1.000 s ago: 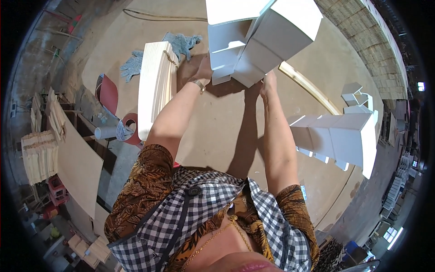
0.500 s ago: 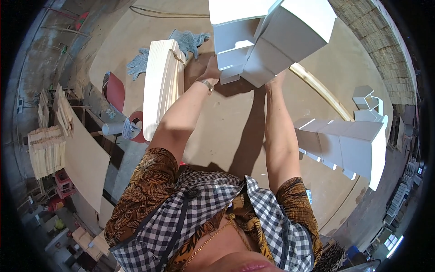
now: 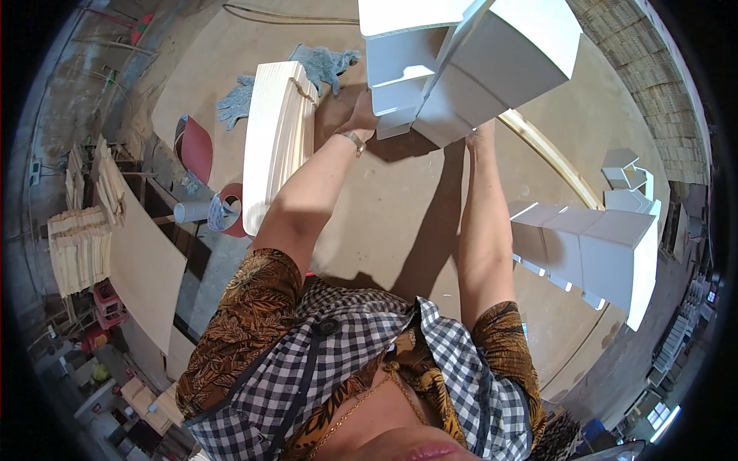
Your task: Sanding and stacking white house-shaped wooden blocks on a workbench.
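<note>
A tall white shelf unit [image 3: 492, 65] with several stepped compartments stands at the far middle of the tan table [image 3: 369, 223]. My left hand [image 3: 360, 115] is at its lower left side, with the fingers partly hidden behind the unit. At the lower right, my right hand [image 3: 482, 137] grips the other side, its fingertips mostly out of sight. Both arms reach forward, and the unit casts a long shadow between them. On the right of the table lies a second white shelf unit [image 3: 592, 227] of similar shape.
Left of my left arm is a stack of pale wooden boards [image 3: 269, 142], with grey work gloves [image 3: 319, 65] beyond. Sandpaper rolls [image 3: 196, 150] lie at the table's left edge. A wooden strip [image 3: 553, 157] runs behind my right hand. More cut wood [image 3: 81, 250] is stacked at far left.
The white unit has shifted slightly to the right, and my right hand has moved a little right with it. My left hand keeps nearly the same place at its side.
</note>
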A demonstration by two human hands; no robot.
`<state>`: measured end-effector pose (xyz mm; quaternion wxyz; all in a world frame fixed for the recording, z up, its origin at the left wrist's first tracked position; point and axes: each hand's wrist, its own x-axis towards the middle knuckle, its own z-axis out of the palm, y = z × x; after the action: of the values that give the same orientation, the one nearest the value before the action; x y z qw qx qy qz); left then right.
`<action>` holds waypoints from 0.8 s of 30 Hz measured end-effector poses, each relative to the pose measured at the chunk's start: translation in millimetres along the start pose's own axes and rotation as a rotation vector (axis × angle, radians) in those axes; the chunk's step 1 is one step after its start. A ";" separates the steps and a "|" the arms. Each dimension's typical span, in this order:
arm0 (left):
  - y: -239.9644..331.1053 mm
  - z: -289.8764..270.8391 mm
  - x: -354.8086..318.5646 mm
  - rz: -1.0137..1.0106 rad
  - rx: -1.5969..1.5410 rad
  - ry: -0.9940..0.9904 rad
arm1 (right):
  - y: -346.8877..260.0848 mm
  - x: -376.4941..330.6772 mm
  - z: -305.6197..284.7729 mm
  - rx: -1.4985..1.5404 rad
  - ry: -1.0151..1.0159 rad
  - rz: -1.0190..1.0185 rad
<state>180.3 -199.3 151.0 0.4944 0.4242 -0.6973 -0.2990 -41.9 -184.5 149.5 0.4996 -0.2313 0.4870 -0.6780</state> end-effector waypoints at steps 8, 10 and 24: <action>43.6 -8.3 1.6 -0.122 0.012 0.042 | -10.9 -22.0 17.8 0.119 0.041 -0.007; 48.6 -7.1 0.5 -0.335 -0.511 0.061 | -12.3 -20.1 17.3 0.081 0.041 0.015; 30.3 -15.4 4.0 -0.509 -0.479 -0.240 | -10.6 -9.7 2.2 -0.114 0.031 0.087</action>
<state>185.2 -188.8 183.2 0.4042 0.4180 -0.5327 -0.6149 -41.2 -176.3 161.6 0.5070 -0.2273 0.5420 -0.6305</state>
